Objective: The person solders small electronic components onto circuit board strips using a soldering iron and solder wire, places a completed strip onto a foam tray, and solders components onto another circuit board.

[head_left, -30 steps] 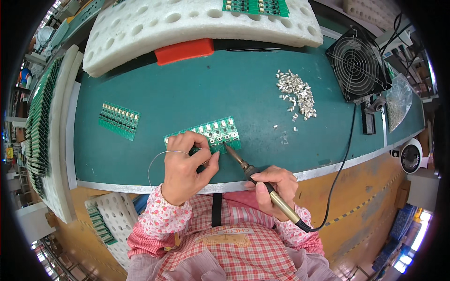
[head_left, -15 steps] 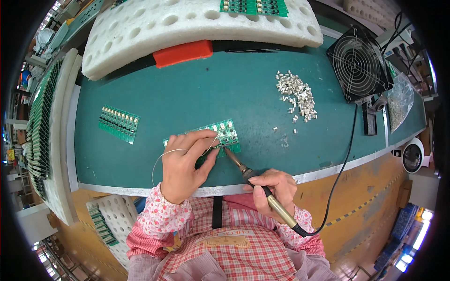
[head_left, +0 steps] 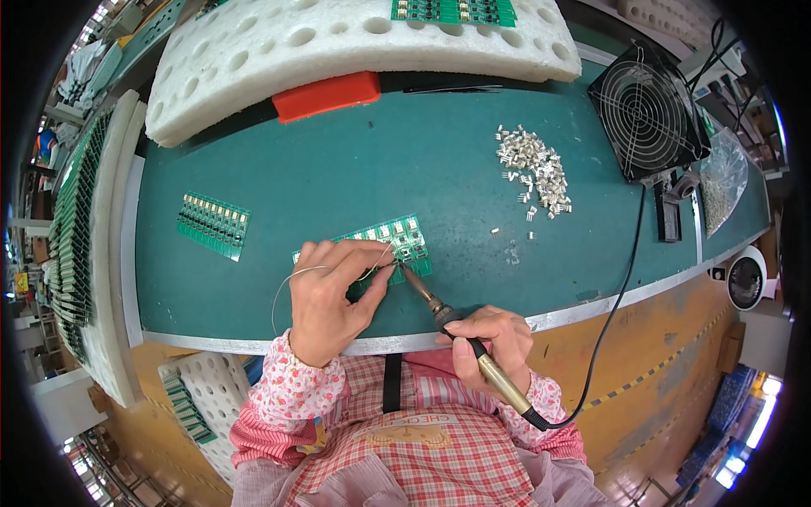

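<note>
A green circuit board panel (head_left: 412,239) with rows of pale connectors lies near the table's front edge. Over its left part is my left hand (head_left: 328,291), fingers pinched on a thin solder wire (head_left: 284,291) that loops out to the left and reaches the board. My right hand (head_left: 492,342) grips a soldering iron (head_left: 444,315) by its handle. The iron's tip meets the board close to my left fingertips; whether it touches the wire is too small to tell. My left hand hides part of the panel.
A second board panel (head_left: 214,225) lies to the left. Loose small connectors (head_left: 534,169) form a pile on the right, near a black fan (head_left: 649,114). White foam (head_left: 338,52) and a red tray (head_left: 328,96) sit at the back. The iron's cable (head_left: 610,325) curves up the right side.
The iron's tip has shifted slightly left along the board, and my left hand has moved a little with the wire. Otherwise the hands keep the same grips.
</note>
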The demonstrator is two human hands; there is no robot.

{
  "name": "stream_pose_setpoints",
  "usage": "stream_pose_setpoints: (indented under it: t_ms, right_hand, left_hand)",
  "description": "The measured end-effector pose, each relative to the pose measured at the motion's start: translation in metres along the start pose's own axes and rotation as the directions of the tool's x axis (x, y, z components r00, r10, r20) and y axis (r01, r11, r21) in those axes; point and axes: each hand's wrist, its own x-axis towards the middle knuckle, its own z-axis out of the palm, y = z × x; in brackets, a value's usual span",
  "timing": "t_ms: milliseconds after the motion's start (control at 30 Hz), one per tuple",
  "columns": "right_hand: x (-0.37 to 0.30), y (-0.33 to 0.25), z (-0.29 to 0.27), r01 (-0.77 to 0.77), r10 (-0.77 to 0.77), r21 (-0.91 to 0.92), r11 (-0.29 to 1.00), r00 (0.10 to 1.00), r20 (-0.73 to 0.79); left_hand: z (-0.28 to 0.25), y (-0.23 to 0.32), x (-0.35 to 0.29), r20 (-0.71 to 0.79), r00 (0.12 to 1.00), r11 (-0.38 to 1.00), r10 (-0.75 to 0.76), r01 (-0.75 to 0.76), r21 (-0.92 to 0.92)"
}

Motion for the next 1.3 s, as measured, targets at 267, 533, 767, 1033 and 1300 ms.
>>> stream_pose_setpoints:
  t_ms: [267,533,767,1033,1300]
  right_hand:
    - [-0.008,0.008,0.0,0.096,-0.09,0.052,0.994,0.991,-0.095]
    - [-0.011,0.002,-0.003,0.063,-0.059,0.046,0.997,0.994,-0.088]
    - [-0.011,-0.002,0.004,0.024,-0.023,0.013,1.0,0.998,-0.059]
    - [-0.004,-0.005,0.011,0.001,0.003,0.043,0.999,0.997,-0.076]
    - [-0.001,-0.007,0.011,-0.024,0.025,-0.06,0.998,0.999,0.024]
  left_hand:
    - [0.0,0.0,0.0,-0.002,1.0,1.0,0.003,-0.003,-0.006]
    - [0.0,-0.001,-0.003,-0.012,1.0,1.0,0.021,-0.021,0.024]
    - [-0.012,-0.004,-0.009,-0.075,0.994,0.997,0.081,-0.08,0.011]
    - [-0.015,-0.016,-0.018,0.039,0.991,0.991,0.131,-0.13,-0.035]
    - [-0.011,-0.018,-0.017,0.049,0.99,0.992,0.129,-0.13,0.004]
